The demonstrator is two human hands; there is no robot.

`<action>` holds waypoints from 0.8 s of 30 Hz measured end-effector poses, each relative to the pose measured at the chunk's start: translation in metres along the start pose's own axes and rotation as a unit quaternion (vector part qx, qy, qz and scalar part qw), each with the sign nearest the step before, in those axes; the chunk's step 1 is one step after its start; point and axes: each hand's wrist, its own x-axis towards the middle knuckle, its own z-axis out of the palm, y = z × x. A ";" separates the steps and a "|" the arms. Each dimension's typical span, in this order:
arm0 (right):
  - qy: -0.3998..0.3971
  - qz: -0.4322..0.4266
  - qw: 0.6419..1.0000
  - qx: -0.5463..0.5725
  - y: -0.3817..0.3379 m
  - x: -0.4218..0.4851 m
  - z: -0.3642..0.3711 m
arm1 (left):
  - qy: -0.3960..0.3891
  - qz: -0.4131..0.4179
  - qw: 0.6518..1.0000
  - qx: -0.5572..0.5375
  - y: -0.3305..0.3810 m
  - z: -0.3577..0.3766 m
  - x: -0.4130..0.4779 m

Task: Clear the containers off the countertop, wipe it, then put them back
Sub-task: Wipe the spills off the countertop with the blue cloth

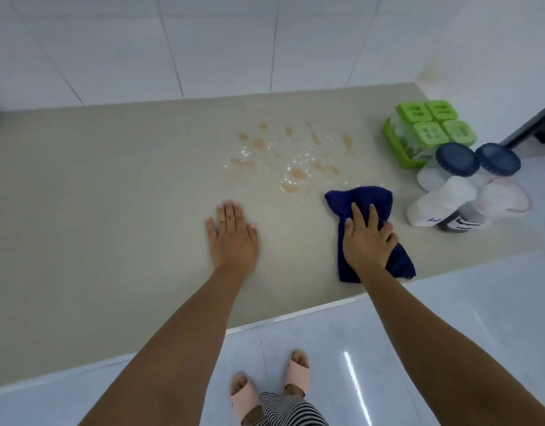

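A dark blue cloth [360, 199] lies on the beige countertop [111, 195]. My right hand [368, 239] presses on the cloth with its fingers spread over it. My left hand [232, 233] rests flat on the bare counter, to the left of the cloth. Orange-brown stains and wet spots [291, 158] spread over the counter just beyond both hands. At the right end stand a green tray of green-lidded jars [428, 132], two clear jars with dark blue lids [457, 161], and white-capped labelled jars [443, 204].
A white tiled wall [203, 41] backs the counter. The counter's front edge [296, 316] runs diagonally above a pale tiled floor. My feet in pink slippers [269, 385] stand below. A dark object [538, 124] leans at the far right.
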 end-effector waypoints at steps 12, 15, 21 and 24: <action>0.005 -0.192 0.981 -0.022 -0.045 -0.028 0.012 | -0.004 -0.023 1.000 0.002 0.007 -0.003 0.004; 0.015 -0.112 0.993 -0.014 -0.013 -0.042 0.012 | -0.006 -0.024 1.000 0.008 0.007 -0.007 0.003; -0.010 0.047 0.999 0.015 0.021 -0.027 0.003 | -0.004 -0.018 1.000 -0.008 0.036 -0.015 0.014; -0.020 0.064 0.998 0.017 0.007 0.006 0.001 | -0.002 -0.026 1.000 -0.010 0.042 -0.014 0.028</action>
